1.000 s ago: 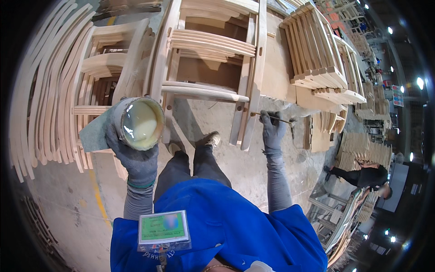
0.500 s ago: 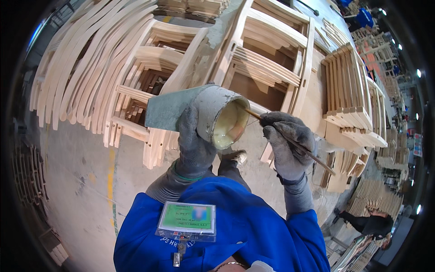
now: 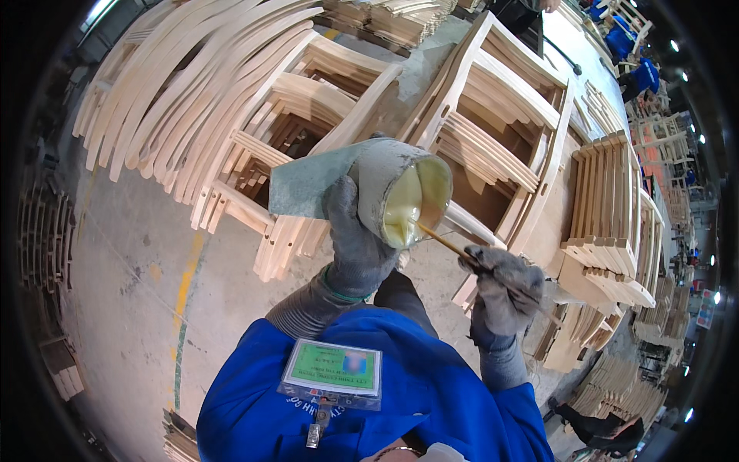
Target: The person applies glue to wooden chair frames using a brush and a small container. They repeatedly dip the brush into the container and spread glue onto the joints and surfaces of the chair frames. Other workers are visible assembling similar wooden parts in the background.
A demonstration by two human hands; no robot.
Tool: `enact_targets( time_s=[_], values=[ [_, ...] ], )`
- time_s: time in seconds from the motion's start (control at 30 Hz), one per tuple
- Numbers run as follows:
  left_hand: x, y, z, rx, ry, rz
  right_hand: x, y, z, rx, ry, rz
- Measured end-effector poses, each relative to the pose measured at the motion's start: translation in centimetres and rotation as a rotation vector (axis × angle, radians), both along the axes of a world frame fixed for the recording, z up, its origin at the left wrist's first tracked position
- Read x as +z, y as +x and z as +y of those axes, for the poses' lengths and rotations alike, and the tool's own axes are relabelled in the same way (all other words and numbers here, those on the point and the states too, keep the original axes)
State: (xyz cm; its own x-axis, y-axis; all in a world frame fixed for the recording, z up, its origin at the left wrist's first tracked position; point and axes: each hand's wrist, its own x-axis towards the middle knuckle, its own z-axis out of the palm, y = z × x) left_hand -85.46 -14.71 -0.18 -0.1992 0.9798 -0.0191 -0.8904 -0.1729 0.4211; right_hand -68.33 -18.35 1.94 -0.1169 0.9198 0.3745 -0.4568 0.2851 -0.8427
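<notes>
A glue pot (image 3: 400, 196) was clasped in the left hand (image 3: 356, 235), tilted; being probably heavy and slippery, it is best gripped around the body. A thin stick (image 3: 440, 239) was pinched in the right hand (image 3: 502, 289), its tip inside the pot.

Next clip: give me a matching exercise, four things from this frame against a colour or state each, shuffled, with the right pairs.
Things:
1. left hand
2. right hand
3. cup
4. badge

States:
A. tipped on its side, pale yellow paste inside
B. green card hanging on the blue jacket
C. gloved, gripping the cup
D. gloved, holding a thin stick whose tip is in the paste

Pairs: 1-C, 2-D, 3-A, 4-B
</notes>
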Motion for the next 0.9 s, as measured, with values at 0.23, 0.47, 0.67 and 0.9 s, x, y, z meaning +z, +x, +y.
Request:
enact_targets(
  time_s=[0.23,0.47,0.67,0.9],
  values=[
    [-0.8,0.5,3.0,-0.006,0.032,0.056,-0.6,-0.5,2.8,-0.067,-0.074,0.035],
    [-4.6,-0.4,6.1,0.375,-0.038,0.648,0.6,2.1,11.6,-0.12,-0.224,-0.265],
    [-7.3,-1.8,6.7,0.66,-0.104,1.347,-2.8,5.5,28.0,0.019,0.058,-0.69],
    [-10.2,-3.8,5.7,0.586,-0.345,0.823,-7.8,5.9,37.2,0.224,-0.246,-0.748]
  ],
)
